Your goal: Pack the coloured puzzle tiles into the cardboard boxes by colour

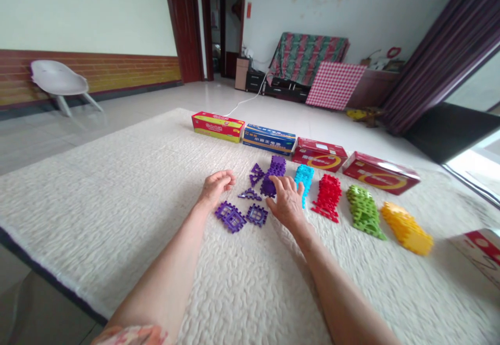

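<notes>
My right hand reaches over a stack of purple interlocking plastic building pieces, its fingers spread. The index fingertip is at the lower part of this stack, and part of the stack is hidden behind the hand. Left of the purple pieces, my left hand is curled with thumb and fingers together, and I see nothing in it. Between and below the hands lie loose purple pieces: triangular ones, an arched piece, a window-like square and a longer window-like piece. A light blue stack is just beyond my right fingers.
Red, green and yellow stacks of pieces continue to the right. Behind them stand a red-yellow box, a blue box and two dark red boxes. Another box is at the right edge. A quilted cream cover lies beneath.
</notes>
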Available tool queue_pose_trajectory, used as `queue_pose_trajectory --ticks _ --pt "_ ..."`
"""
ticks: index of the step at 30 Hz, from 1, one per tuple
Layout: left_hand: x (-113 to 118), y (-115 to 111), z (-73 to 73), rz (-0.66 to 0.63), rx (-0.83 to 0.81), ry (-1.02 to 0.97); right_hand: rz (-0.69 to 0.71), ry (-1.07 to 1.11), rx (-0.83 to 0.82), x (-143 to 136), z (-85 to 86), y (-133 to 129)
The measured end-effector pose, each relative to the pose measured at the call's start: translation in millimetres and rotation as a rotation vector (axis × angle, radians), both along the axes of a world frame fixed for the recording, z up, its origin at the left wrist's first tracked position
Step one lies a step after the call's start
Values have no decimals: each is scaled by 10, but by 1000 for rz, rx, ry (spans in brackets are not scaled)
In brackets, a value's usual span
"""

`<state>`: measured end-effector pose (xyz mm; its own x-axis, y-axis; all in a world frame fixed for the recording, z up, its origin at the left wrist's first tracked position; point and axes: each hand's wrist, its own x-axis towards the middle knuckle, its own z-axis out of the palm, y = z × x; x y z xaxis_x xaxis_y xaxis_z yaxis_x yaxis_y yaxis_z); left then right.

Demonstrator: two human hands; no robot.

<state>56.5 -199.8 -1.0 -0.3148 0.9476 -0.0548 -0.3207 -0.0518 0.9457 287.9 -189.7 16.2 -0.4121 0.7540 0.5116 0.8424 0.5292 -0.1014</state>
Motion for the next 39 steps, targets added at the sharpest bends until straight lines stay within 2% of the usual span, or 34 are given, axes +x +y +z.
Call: queue_pose_trajectory --ticks 7,13,18,25,33,39 --pt "5 -7 10 -6 10 10 36 53 20 18 6 5" --pt "6 -1 7 2 7 25 248 175 -27 -45 36 -27" --pt "7 5 -9 -2 1 34 371 105 -150 -175 55 -173" --pt "3 19 -17 -4 -1 44 361 11 -224 -366 28 -401" --pt "7 10 -11 -2 -3 43 438 138 -267 -438 -23 -451" --pt "2 11 -21 -4 -6 62 277 187 -160 -441 -32 -438"
